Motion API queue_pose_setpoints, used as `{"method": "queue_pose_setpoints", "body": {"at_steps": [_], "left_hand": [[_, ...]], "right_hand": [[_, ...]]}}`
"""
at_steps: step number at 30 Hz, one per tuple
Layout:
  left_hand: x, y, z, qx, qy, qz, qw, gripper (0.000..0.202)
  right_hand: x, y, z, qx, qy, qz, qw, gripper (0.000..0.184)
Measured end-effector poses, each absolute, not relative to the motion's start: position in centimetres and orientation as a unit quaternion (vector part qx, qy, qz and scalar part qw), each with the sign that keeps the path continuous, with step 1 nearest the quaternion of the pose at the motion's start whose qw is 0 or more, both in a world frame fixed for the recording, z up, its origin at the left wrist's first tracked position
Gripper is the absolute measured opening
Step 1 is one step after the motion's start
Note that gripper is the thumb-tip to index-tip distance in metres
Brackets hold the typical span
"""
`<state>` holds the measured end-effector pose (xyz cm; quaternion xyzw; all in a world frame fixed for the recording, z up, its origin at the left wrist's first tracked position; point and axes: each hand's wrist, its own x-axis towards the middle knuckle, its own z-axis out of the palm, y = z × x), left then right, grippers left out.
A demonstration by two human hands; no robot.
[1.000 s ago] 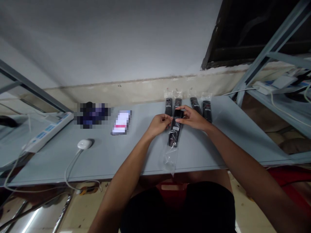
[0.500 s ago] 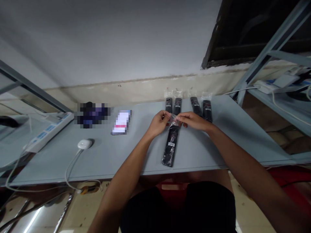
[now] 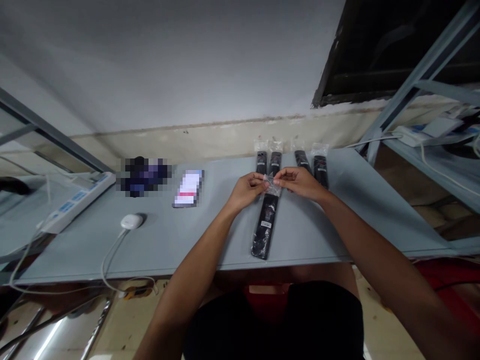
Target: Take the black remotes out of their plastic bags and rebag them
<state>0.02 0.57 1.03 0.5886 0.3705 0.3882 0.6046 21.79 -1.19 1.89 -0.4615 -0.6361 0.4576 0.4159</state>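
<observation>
Bagged remote [image 3: 262,241], black, lies on the grey table [image 3: 221,240] just below both hands, slightly slanted, its near end close to the front edge. We read it as a remote from its long shape; its buttons are not to be made out at this size. White label [image 3: 266,224] faces up.

Left hand [image 3: 249,191]: thumb and fingers pinch the clear film [image 3: 273,188] at the far end of the bag. Right hand [image 3: 298,182]: pinching the same film from the other side, fingertips just beside those of the left. Film looks crumpled between them, though we cannot tell whether that end is folded over or open.

Beyond the hands, four more bagged pieces of the same kind, far ends toward the wall [image 3: 210,132]: a left pair [image 3: 268,161] side by side, and a right pair [image 3: 311,165] a little apart (the right hand partly hides one of these).

Farther left we note a phone [image 3: 188,189], screen lit and blurred out, then a dark bundle [image 3: 142,176], likewise blurred. Nearer us, a white charger [image 3: 131,221] trails its cable [image 3: 104,262] over the front edge. Power strip [image 3: 78,202] sits at the table's left end.
</observation>
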Motion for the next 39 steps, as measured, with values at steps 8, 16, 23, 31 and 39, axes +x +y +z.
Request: {"method": "queue_pose_setpoints", "body": {"at_steps": [8,16,23,31,39], "left_hand": [[0.0,0.2,1.3,0.565,0.354,0.407,0.625,0.051],[-0.2,0.1,2.3,0.495,0.356,0.421,0.671,0.054],[-0.9,0.0,2.5,0.541,0.396,0.322,0.669,0.051],[-1.0,0.0,2.9,0.503,0.401,0.353,0.679,0.041],[-0.9,0.0,2.9,0.519,0.364,0.383,0.672,0.027]], "right_hand": [[22.2,-0.6,1.2,-0.467,-0.567,0.489,0.471,0.047],[21.9,-1.3,1.2,-0.427,-0.536,0.638,0.351,0.041],[22.0,-1.1,1.3,-0.442,-0.473,0.648,0.401,0.028],[21.8,-1.3,1.3,-0.406,-0.461,0.704,0.355,0.027],[22.1,-0.9,0.8,-0.405,-0.472,0.663,0.415,0.021]]}}
